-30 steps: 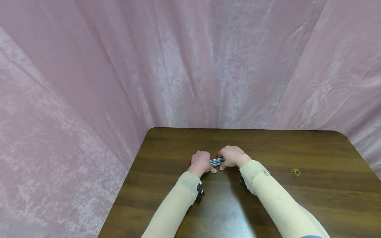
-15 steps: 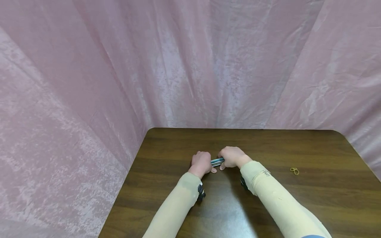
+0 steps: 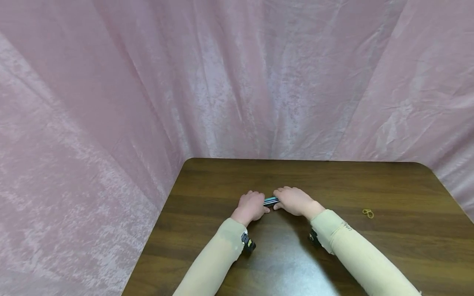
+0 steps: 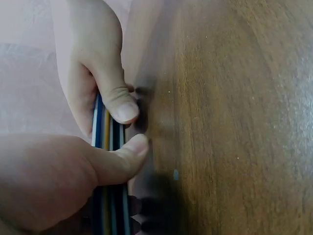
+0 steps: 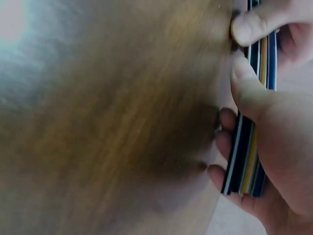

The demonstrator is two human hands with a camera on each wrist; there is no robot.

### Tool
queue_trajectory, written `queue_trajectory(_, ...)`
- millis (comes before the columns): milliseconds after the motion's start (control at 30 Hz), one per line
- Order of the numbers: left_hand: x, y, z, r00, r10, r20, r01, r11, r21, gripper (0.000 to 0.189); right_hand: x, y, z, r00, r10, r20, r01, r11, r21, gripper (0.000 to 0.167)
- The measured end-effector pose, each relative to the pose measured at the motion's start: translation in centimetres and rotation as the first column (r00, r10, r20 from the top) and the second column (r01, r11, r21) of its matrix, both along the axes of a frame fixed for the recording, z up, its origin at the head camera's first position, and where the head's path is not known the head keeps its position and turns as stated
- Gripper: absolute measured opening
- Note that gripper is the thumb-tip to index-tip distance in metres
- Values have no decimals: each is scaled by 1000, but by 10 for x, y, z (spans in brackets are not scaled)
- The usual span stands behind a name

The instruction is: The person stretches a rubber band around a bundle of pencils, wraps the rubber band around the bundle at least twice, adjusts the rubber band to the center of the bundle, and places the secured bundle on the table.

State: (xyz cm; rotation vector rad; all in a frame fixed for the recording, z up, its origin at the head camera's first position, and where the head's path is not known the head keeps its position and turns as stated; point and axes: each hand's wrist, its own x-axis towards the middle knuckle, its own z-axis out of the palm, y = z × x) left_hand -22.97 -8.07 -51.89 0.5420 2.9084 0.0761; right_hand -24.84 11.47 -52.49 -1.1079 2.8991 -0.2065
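A bundle of long, thin, pencil-like sticks lies between my two hands, low over the table. Blue, black, white and orange-yellow stripes run along the sticks in the left wrist view. My left hand grips one part of the bundle, thumb across the near side. Facing it, my right hand holds the other part, its thumb close to the left thumb. In the right wrist view the right fingers wrap beneath the sticks and their blunt ends show. The hands hide much of the bundle.
A small twisted yellow loop, like a rubber band, lies on the brown wooden table to the right. Pink curtains hang behind the table and along its left side. Dark wrist cameras sit under the sleeves.
The right hand and forearm have shifted slightly right and nearer, with the fingers now lying further over the bundle. The left hand has dipped a little. The bundle's visible stripes have turned.
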Motion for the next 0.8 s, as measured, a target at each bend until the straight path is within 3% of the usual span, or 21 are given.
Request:
queue_trajectory(167,2,5,2,986,-47,-161,49,999,9,32,5,4,0,997,-69,-30,68,997,-37,30)
queue_trajectory(267,2,10,4,957,-81,-277,82,997,-9,27,6,5,4,994,-91,-63,87,994,-68,30)
queue_trajectory(400,1,15,6,920,-113,-375,108,994,-34,27,7,5,10,981,-108,-161,89,988,-125,31)
queue_trajectory(600,0,15,7,892,-150,-427,131,989,-74,30,10,2,17,954,-140,-266,103,983,-148,31)
queue_trajectory(800,0,14,4,890,-176,-420,138,983,-119,29,16,0,17,932,-155,-328,114,983,-143,33)
